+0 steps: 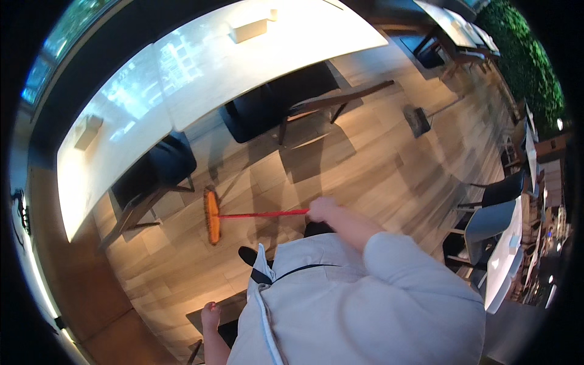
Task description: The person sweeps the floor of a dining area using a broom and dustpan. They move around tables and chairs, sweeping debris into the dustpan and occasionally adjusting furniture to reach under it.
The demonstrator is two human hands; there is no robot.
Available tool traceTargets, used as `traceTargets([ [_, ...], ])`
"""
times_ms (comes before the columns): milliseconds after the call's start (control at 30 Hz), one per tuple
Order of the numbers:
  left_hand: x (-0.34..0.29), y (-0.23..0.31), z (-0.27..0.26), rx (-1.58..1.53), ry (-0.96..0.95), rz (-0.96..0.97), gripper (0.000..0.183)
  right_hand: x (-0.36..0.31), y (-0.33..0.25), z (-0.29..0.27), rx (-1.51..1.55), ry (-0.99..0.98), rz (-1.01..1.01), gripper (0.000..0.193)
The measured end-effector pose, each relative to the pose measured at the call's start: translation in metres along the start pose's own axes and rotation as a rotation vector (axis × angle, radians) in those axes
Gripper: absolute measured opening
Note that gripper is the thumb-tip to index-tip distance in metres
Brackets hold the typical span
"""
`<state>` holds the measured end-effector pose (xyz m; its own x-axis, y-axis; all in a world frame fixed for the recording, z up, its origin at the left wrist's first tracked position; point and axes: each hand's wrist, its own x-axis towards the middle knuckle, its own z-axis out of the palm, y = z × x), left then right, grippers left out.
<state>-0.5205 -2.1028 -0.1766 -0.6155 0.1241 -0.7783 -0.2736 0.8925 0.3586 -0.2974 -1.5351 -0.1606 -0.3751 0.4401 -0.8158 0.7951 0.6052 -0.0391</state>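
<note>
My right hand grips the end of a thin red broom handle. The handle runs left to an orange broom head that rests on the wooden plank floor. My left hand is low at the bottom of the view, by the top of a dark chair. Its fingers look curled, but whether it grips the chair is not clear. My light grey sleeve and top fill the lower right. A dark shoe shows just below the broom handle.
Two long white tables stand along a window at the left. Dark chairs with wooden legs are pushed under them. A long-handled dustpan stands on the floor beyond. More chairs and tables line the right side, under a green hedge wall.
</note>
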Motion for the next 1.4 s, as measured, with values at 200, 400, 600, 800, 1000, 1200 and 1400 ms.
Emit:
traceTargets([
  [200, -0.021, 0.155, 0.113, 0.103, -0.074, 0.262, 0.038, -0.053, 0.351, -0.059, -0.016, -0.100, 0.339, 0.051],
  [400, -0.014, 0.357, 0.209, 0.279, -0.259, 0.377, 0.039, -0.140, 0.568, -0.138, 0.056, 0.104, 0.741, 0.052],
  [600, 0.022, 0.551, 0.292, 0.474, -0.032, 1.030, 0.051, -0.148, 0.665, -0.144, 0.213, 0.233, 0.878, 0.052],
  [800, -0.040, 0.780, 0.411, 0.871, 0.166, 1.358, 0.070, -0.205, 0.667, -0.104, 0.440, 0.251, 0.960, 0.050],
  [1000, -0.015, 0.841, 0.507, 1.456, -0.046, 0.890, 0.047, -0.248, 0.673, -0.018, 0.637, 0.162, 1.042, 0.048],
  [1200, -0.017, 0.795, 0.479, 1.389, 0.215, 0.924, 0.023, -0.186, 0.782, -0.082, 0.604, 0.191, 0.845, 0.045],
  [1400, -0.216, 0.822, 0.484, 1.413, 0.036, 0.707, 0.023, -0.085, 0.890, -0.164, 0.468, 0.340, 0.529, 0.044],
])
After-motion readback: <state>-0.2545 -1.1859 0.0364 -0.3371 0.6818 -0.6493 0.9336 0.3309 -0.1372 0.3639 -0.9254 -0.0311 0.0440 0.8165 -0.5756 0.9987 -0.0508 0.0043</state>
